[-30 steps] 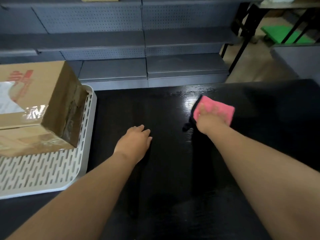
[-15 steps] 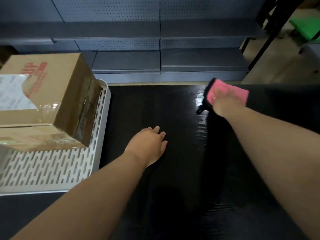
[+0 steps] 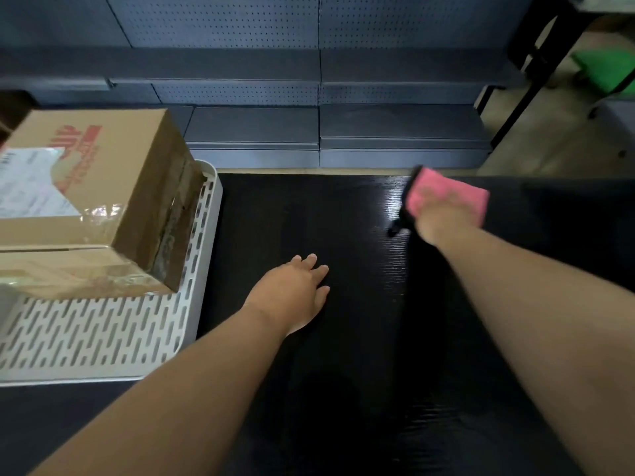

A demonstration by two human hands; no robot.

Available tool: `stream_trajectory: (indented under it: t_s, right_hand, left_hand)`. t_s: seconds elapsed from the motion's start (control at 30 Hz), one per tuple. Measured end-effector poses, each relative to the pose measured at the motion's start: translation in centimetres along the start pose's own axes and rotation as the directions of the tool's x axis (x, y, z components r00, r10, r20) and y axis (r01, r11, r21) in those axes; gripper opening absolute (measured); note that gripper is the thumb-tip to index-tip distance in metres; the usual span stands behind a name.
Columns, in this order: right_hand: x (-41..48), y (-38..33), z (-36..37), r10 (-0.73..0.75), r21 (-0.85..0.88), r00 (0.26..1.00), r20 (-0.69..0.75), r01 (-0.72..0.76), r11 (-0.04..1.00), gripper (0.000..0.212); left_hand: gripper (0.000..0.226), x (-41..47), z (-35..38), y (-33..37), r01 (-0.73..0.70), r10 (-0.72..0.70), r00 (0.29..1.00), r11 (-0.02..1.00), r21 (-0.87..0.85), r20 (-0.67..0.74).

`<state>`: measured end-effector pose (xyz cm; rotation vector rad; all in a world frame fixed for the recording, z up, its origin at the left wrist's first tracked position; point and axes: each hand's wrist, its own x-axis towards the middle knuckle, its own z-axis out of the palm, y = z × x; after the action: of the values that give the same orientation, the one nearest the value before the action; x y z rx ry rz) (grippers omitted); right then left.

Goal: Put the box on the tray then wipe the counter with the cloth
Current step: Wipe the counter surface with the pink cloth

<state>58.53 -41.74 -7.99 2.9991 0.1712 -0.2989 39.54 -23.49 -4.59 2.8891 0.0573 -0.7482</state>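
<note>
Left hand (image 3: 292, 297) lies flat, fingers straight. Right hand (image 3: 443, 218) presses the cloth (image 3: 450, 194), grip too blurred to tell. The tabletop (image 3: 343, 372) ends just beyond it, so overshooting could drop the cloth.

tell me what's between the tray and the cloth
In the head view, mostly bare black counter. The left hand rests flat on it. Nothing else lies between the tray and the cloth.

One box (image 3: 86, 187), one tray (image 3: 103, 338), one cloth (image 3: 450, 192), two hands (image 3: 292, 293) (image 3: 441, 226).
</note>
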Motion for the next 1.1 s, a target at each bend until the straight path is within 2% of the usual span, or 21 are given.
stream_trajectory:
  t_s: [0.07,0.1,0.2,0.3,0.37,0.47,0.53,0.67,0.93,1.0,1.07,1.1]
  right_hand:
    - [-0.9,3.3,-0.5,0.164,0.128,0.986,0.014,-0.164,0.978,0.027]
    - [-1.1,3.3,-0.3,0.205,0.162,0.978,0.045,-0.210,0.964,0.031]
    - [-1.0,-1.4,0.2,0.183,0.197,0.970,0.163,-0.214,0.957,0.056]
    - [-3.0,-9.1,-1.2,0.048,0.159,0.986,0.162,-0.074,0.985,0.058]
    - [-4.9,-14.0,-1.9,-0.122,0.158,0.976,0.178,0.094,0.983,0.070]
    - [-7.8,-19.3,-1.2,-0.359,0.154,0.920,0.159,0.336,0.929,0.078]
    - [-9.3,-20.8,-0.7,-0.441,0.155,0.885,0.152,0.419,0.895,0.079]
    - [-12.5,-20.5,-0.3,-0.523,0.104,0.837,0.159,0.512,0.852,0.070]
    - [-22.4,-17.8,0.8,-0.636,0.014,0.742,0.210,0.648,0.761,0.069]
    - [-25.6,-16.0,2.0,-0.695,0.012,0.685,0.217,0.710,0.704,0.072]
    - [-27.7,-12.7,3.7,-0.789,0.008,0.601,0.129,0.795,0.607,0.070]
    - [-27.5,-10.4,4.2,-0.819,-0.015,0.566,0.098,0.823,0.568,0.062]
  left_hand:
    - [0.050,-0.6,-0.1,-1.2,-0.031,0.033,0.999,0.997,-0.068,0.034]
    - [0.050,-1.0,-0.1,-2.1,-0.037,0.041,0.999,0.994,-0.102,0.033]
    - [0.045,-2.5,-0.5,-4.9,-0.004,-0.010,0.996,0.990,-0.144,-0.093]
    - [0.041,-3.9,-1.4,-6.7,0.049,-0.098,0.951,0.984,-0.168,-0.293]
    - [0.040,-4.4,-1.9,-7.2,0.060,-0.131,0.905,0.981,-0.185,-0.404]
    - [0.038,-4.7,-1.8,-8.2,0.106,-0.200,0.862,0.969,-0.222,-0.465]
    - [0.034,-4.7,-1.6,-9.2,0.124,-0.238,0.845,0.958,-0.258,-0.479]
    - [0.032,-5.1,-1.2,-10.2,0.122,-0.217,0.849,0.968,-0.221,-0.482]
    - [0.037,-6.0,-0.7,-9.3,0.104,-0.176,0.876,0.978,-0.180,-0.449]
    - [0.037,-6.1,-0.4,-8.7,0.110,-0.161,0.892,0.984,-0.141,-0.422]
    - [0.038,-6.4,0.0,-8.1,0.116,-0.155,0.907,0.986,-0.120,-0.391]
    - [0.038,-6.5,0.2,-7.8,0.117,-0.150,0.915,0.987,-0.110,-0.376]
